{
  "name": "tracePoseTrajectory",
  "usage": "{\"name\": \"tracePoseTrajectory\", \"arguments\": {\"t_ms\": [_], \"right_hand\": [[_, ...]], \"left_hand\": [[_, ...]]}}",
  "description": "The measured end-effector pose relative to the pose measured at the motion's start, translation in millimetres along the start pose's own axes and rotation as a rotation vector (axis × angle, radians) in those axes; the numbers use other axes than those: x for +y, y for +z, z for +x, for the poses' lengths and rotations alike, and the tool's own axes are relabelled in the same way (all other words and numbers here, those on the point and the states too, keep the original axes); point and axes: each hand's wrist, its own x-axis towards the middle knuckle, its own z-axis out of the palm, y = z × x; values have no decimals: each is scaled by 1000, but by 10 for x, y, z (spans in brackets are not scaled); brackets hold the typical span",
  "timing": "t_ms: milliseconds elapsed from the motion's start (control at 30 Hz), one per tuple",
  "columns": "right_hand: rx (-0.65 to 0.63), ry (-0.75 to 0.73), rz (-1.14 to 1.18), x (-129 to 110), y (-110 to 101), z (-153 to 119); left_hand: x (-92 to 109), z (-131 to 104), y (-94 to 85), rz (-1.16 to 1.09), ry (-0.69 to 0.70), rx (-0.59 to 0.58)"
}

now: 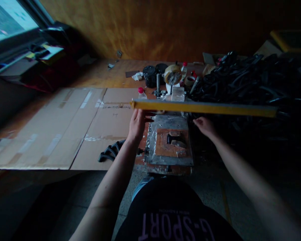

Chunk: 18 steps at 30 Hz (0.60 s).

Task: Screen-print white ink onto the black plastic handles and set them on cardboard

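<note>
My left hand (137, 124) is under the left end of a long yellow bar (203, 108), perhaps a frame seen edge-on. Its upper part meets or overlaps the bar; its fingers point right, apart, with no held thing visible. My right hand (205, 126) is below the bar, right of the metal fixture plate (169, 122). Its fingers are curled together, and anything in them is lost against the dark pile. A wooden block (162, 145) lies on the plate, bearing a small black piece (174, 138). Left of my left forearm rests a curved black ribbed part (110, 151).
Flattened cardboard (65, 125) covers the left of the table. A large heap of black parts (253, 83) fills the right. Behind the bar stand black jars (149, 75), a tape roll (173, 74) and red-capped bottles (140, 92). A wooden wall (153, 30) closes the back.
</note>
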Motion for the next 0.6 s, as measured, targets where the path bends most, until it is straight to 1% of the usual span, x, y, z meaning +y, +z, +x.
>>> {"name": "tracePoseTrajectory", "arguments": {"t_ms": [33, 67, 100, 167, 200, 233, 267, 333, 367, 400, 433, 500, 567, 600], "right_hand": [[-69, -36, -16, -25, 163, -167], [-153, -111, -77, -79, 318, -321], [-206, -176, -150, -152, 448, -453], [-283, -264, -299, -320, 601, -629], [-298, -263, -349, -404, 625, -678], [-304, -245, -372, -489, 623, -713], [-294, -224, -370, -578, 608, -743], [-231, -240, -295, -788, 585, -826], [-183, -284, -231, -914, 592, -889], [-140, -348, -157, -1051, 613, -965], [-106, -417, -85, -1195, 645, -1051], [-69, -529, 29, -1473, 723, -1224], [-53, -586, 94, -1693, 796, -1351], [-50, -597, 116, -1772, 828, -1387]], "left_hand": [[33, 64, 46, -16, 11, 0], [50, 94, 84, -27, 19, 7], [49, 86, 113, -33, 25, 27], [-27, -58, 147, -43, 11, 83], [-103, -188, 153, -42, -43, 83], [-200, -350, 155, -34, -142, 39], [-311, -531, 154, -22, -275, -36], [-539, -899, 154, -3, -570, -238], [-636, -1060, 155, -21, -651, -285], [-711, -1190, 155, -45, -683, -288], [-759, -1284, 149, -57, -669, -234], [-770, -1366, 104, 15, -590, -61], [-696, -1352, 4, 186, -533, 71], [-646, -1331, -58, 273, -523, 97]]}}
